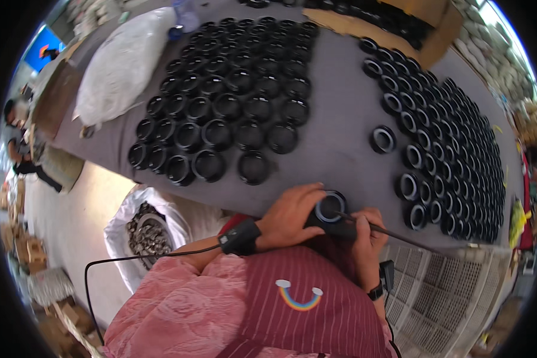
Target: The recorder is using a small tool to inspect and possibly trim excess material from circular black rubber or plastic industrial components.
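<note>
At the table's front edge my left hand (287, 216) is closed around a small round black cup (320, 207) with a pale bluish ring at its rim. My right hand (367, 234) pinches a long thin dark stick (403, 236). Its near end reaches into or against the cup's rim; the tip is too small to make out. The stick's other end points right, past the table edge. Nearest to my hands on the table are a black cup (253, 167) to the left and a pale-rimmed black cup (417, 216) to the right.
Rows of glossy black cups (227, 106) cover the left of the grey tabletop (340, 113); many pale-rimmed ones (453, 149) fill the right. A cardboard box (441, 36) and a white plastic bag (125, 65) lie farther off. Below stand a white sack (116, 230) and a plastic crate (423, 298).
</note>
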A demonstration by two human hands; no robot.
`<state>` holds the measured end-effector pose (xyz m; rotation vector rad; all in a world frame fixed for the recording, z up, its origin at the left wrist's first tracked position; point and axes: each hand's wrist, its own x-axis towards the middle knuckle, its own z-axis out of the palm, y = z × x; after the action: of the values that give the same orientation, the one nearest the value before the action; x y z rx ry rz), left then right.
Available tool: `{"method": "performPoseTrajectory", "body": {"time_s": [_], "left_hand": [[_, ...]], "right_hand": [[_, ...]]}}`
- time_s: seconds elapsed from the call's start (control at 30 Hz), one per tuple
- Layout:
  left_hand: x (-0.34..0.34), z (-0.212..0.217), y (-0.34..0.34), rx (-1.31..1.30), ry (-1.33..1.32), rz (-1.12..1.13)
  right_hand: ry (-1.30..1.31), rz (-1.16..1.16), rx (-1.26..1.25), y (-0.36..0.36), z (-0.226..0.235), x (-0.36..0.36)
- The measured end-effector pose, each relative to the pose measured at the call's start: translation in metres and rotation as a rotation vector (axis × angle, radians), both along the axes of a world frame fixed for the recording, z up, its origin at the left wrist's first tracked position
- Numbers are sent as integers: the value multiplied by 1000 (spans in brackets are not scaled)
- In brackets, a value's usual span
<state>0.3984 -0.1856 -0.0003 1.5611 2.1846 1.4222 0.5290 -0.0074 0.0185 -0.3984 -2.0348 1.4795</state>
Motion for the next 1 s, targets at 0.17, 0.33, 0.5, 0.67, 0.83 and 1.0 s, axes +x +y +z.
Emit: {"method": "performPoseTrajectory", "body": {"time_s": [0.17,0.33,0.5,0.67,0.83,1.0], "left_hand": [[-6,4,8,-61,23,-7],[-9,1,10,-66,72,-6],[-11,-1,6,-79,79,-61],[-12,-3,6,-64,86,-64],[-14,-3,7,-59,95,-102],[-15,-2,8,-37,86,-111]], "right_hand": [[-92,94,137,0,0,-1],[-50,136,122,0,-4,-7],[-14,150,142,0,-6,-10],[-16,205,225,5,-2,-14],[-33,242,337,11,11,-16],[-129,74,675,19,27,-21]]}}
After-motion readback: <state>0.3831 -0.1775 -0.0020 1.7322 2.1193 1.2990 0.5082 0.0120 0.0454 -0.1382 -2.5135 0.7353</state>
